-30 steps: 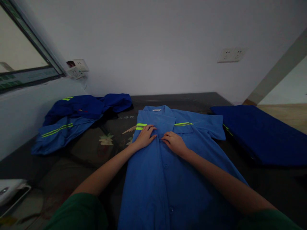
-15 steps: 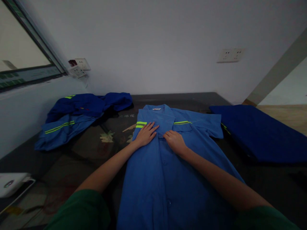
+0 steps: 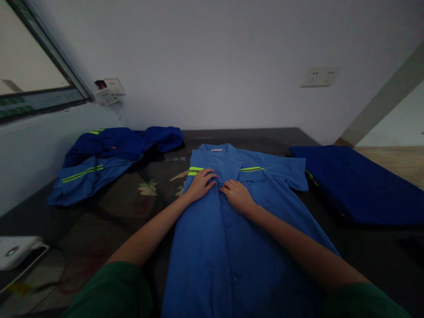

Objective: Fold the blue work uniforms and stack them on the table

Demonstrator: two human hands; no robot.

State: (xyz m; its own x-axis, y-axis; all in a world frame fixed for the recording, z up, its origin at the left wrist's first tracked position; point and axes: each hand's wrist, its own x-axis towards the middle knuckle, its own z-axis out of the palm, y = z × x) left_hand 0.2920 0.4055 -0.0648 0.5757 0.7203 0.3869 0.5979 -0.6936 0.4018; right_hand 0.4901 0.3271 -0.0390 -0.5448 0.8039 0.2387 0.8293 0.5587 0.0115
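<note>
A blue short-sleeved work shirt (image 3: 198,247) with yellow-green reflective stripes lies front up, its collar at the far end. Buttons run down its front, and the sleeve on the right side is spread outward. My left hand (image 3: 200,184) rests on the chest beside the stripe, fingers bent and gathering cloth at the front edge. Just to its right, my right hand (image 3: 239,195) has its fingers curled together on the same front edge, under the lapel. Whatever lies between the fingertips is too small to make out.
A dark table (image 3: 251,136) carries everything. Crumpled blue garments (image 3: 109,150) lie at the back left, and a folded dark blue garment (image 3: 357,185) at the right. A white device (image 3: 16,251) with a cable sits at the left edge. Wall sockets (image 3: 319,77) are behind.
My left fingers have drawn in from spread flat to bent on the cloth. My right fingertips have shifted slightly left, closer to the left hand.
</note>
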